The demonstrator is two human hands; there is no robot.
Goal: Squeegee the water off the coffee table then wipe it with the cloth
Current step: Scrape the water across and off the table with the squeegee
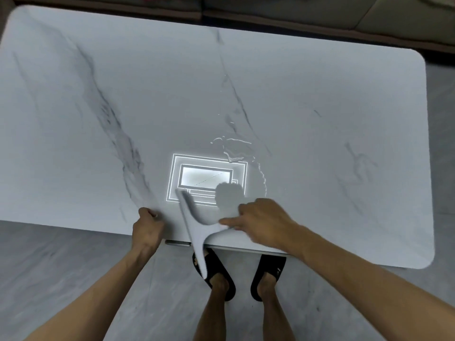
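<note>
Two hands: left hand grips coffee table, right hand holds squeegee.

Both bare forearms are stretched forward from below. The left hand is set on the near edge of the tabletop, its fingers curled in. The right hand, blurred, is closed round the handle of the squeegee, with the index finger laid straight along it.
</note>
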